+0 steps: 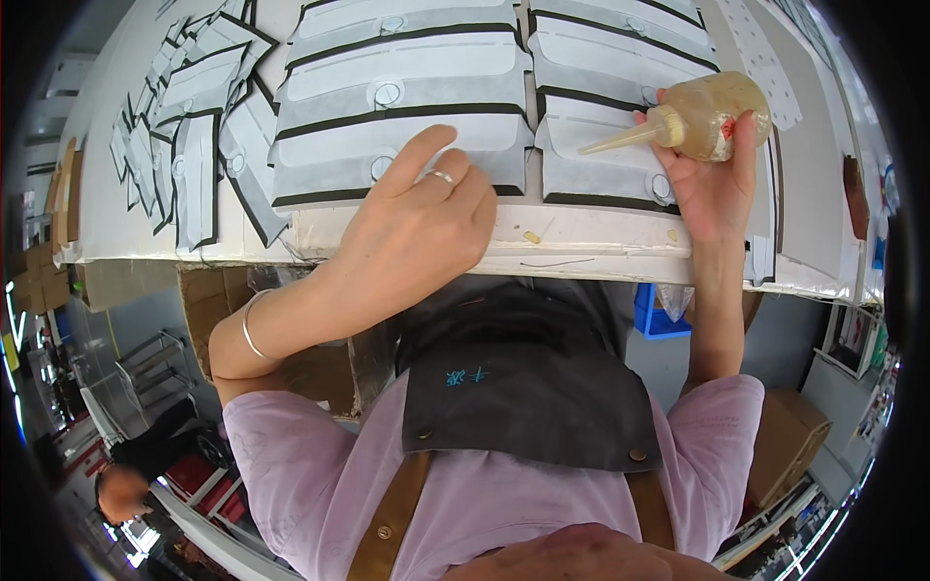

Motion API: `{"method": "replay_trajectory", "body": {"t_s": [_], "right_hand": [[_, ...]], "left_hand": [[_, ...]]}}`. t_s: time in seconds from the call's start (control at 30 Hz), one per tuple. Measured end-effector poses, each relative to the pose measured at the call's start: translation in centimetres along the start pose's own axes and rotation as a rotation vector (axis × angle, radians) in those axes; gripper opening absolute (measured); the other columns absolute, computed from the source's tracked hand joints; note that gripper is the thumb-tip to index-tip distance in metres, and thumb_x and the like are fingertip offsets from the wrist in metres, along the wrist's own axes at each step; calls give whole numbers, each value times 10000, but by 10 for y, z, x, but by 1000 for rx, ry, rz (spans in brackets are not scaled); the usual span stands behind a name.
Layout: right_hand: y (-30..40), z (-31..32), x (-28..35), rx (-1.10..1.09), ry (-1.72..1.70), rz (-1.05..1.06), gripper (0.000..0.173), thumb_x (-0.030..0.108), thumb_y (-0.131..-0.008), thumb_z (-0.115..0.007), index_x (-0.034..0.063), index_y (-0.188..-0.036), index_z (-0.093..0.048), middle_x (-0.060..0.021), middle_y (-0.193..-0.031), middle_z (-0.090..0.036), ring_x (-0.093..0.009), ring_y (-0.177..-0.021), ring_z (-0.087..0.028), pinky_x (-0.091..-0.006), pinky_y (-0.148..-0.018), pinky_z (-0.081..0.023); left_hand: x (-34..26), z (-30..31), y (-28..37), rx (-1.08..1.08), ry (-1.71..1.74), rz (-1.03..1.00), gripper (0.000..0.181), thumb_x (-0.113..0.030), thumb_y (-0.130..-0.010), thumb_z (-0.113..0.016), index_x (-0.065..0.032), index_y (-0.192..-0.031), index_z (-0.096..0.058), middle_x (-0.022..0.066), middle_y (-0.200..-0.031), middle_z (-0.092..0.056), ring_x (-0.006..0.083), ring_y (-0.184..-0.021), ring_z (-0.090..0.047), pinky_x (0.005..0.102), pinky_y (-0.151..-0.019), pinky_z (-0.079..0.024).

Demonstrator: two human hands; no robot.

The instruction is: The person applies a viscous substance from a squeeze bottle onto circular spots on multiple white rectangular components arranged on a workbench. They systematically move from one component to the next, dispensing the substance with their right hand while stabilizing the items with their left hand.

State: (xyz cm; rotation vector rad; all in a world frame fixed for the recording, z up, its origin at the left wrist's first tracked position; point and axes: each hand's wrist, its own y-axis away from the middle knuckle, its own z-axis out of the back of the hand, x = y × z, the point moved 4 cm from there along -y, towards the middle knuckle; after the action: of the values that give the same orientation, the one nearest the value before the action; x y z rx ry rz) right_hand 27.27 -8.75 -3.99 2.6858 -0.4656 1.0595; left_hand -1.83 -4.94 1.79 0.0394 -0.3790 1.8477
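Note:
My right hand [708, 171] grips a squeeze bottle [716, 116] of cloudy yellowish liquid, tipped sideways. Its long tapered nozzle [617, 138] points left, above a white and grey panel with black edges [596, 171] at the table's front. My left hand [425, 196], with a ring on one finger, is over the front panel of the wider column [320, 171]. Its fingers are curled and the thumb is hidden, so anything pinched beneath cannot be seen. More such panels lie in overlapping rows behind, each with a small round piece [387, 94] near its edge.
Similar smaller pieces [196, 145] lie in a loose heap at the left of the white table [327, 225]. A perforated white strip [763, 65] lies at the back right. Under the table are a cardboard box [211, 305] and a blue bin [657, 319]. Another person [123, 490] is far off at lower left.

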Motion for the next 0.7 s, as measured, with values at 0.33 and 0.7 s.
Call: {"method": "replay_trajectory", "body": {"t_s": [0.33, 0.7], "right_hand": [[2, -2, -1, 13, 2, 13, 631, 477, -1030, -581, 42, -1458, -422, -205, -1432, -534, -407, -1385, -481, -687, -1182, -353], [0, -2, -3, 3, 24, 8, 614, 471, -1042, -564, 44, -1460, -425, -209, -1426, -536, -421, -1386, -475, -685, -1176, -358]], "left_hand": [[13, -7, -15, -250, 333, 231, 187, -186, -800, -816, -78, -918, -717, 34, -857, -663, 227, -846, -653, 367, -793, -489], [21, 27, 20, -67, 552, 98, 142, -126, -779, -797, -91, -889, -714, 33, -882, -690, 247, -821, -660, 373, -694, -453]]}}
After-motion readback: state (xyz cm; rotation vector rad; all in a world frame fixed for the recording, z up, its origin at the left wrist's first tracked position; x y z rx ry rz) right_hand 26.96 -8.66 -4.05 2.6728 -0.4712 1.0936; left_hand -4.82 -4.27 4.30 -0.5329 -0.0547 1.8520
